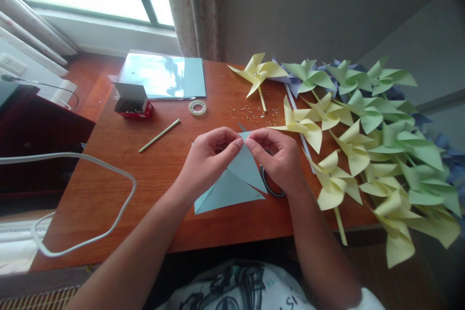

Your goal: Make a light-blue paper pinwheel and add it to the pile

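A light blue cut paper square (pixel 232 181) lies on the wooden table in front of me, with its flaps lifted. My left hand (pixel 209 157) pinches one paper tip at the centre, fingers closed. Facing it, my right hand (pixel 279 157) pinches the paper from the other side, its fingertips almost meeting the left ones. Under my right hand the handle loop of a pair of scissors (pixel 271 188) shows.
Many finished yellow and green paper pinwheels (pixel 366 126) cover the table's right side. A small red box (pixel 132 101), a tape roll (pixel 197 107), a green stick (pixel 159 135), a blue paper stack (pixel 163 76) and scattered small bits (pixel 254 111) lie behind. A white cable (pixel 90 193) loops at left.
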`<state>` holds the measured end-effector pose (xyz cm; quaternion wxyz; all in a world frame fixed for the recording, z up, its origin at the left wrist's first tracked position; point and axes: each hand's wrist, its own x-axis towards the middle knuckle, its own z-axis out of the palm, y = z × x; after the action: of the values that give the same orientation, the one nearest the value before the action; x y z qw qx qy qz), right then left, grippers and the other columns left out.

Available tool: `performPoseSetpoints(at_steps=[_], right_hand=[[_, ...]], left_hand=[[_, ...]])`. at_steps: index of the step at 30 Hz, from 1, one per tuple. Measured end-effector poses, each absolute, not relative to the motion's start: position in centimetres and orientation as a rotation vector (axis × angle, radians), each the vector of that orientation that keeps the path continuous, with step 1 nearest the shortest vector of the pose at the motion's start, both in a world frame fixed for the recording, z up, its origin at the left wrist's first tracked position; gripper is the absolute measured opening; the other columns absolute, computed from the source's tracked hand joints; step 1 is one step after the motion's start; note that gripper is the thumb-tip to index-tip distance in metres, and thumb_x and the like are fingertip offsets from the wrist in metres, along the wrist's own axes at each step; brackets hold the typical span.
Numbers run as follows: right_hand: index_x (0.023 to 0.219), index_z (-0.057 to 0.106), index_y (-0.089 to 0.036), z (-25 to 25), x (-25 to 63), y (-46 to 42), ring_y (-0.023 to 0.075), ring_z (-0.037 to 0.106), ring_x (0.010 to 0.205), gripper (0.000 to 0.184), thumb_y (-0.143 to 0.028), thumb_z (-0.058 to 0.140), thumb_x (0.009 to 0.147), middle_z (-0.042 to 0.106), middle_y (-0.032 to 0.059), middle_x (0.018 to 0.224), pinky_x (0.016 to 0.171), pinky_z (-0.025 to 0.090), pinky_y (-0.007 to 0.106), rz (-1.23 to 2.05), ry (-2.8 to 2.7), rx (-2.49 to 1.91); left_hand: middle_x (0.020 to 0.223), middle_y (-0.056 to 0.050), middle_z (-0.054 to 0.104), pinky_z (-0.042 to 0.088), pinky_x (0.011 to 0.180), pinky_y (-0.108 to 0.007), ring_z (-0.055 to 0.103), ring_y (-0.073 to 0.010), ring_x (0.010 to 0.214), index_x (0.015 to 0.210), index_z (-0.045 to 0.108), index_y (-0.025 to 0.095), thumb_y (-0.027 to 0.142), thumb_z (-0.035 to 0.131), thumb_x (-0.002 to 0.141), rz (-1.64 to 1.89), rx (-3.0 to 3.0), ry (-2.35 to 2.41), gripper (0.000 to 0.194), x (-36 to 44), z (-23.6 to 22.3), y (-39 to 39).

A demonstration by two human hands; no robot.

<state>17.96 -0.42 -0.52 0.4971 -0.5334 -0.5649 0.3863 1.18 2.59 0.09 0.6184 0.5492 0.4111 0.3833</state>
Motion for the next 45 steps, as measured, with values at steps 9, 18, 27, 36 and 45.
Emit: performPoseSetpoints(at_steps=[9,18,27,36,45], right_hand=[[0.084,0.069,-0.021,-0.37,17.95,-0.42,0.0146,0.063,0.068,0.009,-0.028,0.069,0.09,0.069,-0.0007,0.075,0.063,0.051,0.028,0.866,-1.429,-1.322],[0.082,0.068,-0.021,-0.37,17.91,-0.18,0.0147,0.063,0.068,0.005,-0.022,0.069,0.087,0.068,-0.0007,0.075,0.064,0.051,0.028,0.832,-1.463,-1.351],[0.087,0.066,-0.022,-0.2,18.01,-0.34,0.015,0.063,0.073,0.004,-0.025,0.065,0.09,0.067,-0.0008,0.081,0.067,0.051,0.028,0.913,-1.414,-1.313],[0.086,0.065,-0.022,-0.5,17.93,-0.21,0.0163,0.065,0.077,0.008,-0.029,0.067,0.09,0.067,-0.0001,0.081,0.07,0.053,0.029,0.91,-1.477,-1.314],[0.083,0.062,-0.023,-0.46,17.8,-0.21,0.0162,0.064,0.074,0.005,-0.023,0.065,0.087,0.065,-0.0007,0.078,0.07,0.054,0.029,0.909,-1.504,-1.349]], left_hand=[[0.07,-0.001,0.06,0.038,0.055,-0.023,0.05,-0.0114,0.064,0.082,0.068,0.015,0.033,0.069,0.089,0.907,1.4,0.955,0.02,1.08,-0.19,2.55],[0.065,0.002,0.059,0.036,0.053,-0.021,0.047,-0.0082,0.058,0.079,0.067,0.016,0.019,0.065,0.089,1.012,1.695,1.045,0.01,1.31,-0.6,2.33],[0.063,0.002,0.058,0.036,0.051,-0.022,0.047,-0.0087,0.056,0.081,0.069,0.016,0.024,0.068,0.088,1.039,1.616,1.087,0.011,1.35,-0.42,2.35],[0.064,0.001,0.06,0.037,0.052,-0.021,0.048,-0.009,0.057,0.082,0.07,0.016,0.026,0.068,0.089,1.06,1.618,1.087,0.012,1.3,-0.48,2.36],[0.069,-0.002,0.066,0.041,0.053,-0.022,0.053,-0.0114,0.059,0.084,0.071,0.017,0.031,0.068,0.09,1.031,1.623,1.094,0.016,1.23,-0.66,2.32]])
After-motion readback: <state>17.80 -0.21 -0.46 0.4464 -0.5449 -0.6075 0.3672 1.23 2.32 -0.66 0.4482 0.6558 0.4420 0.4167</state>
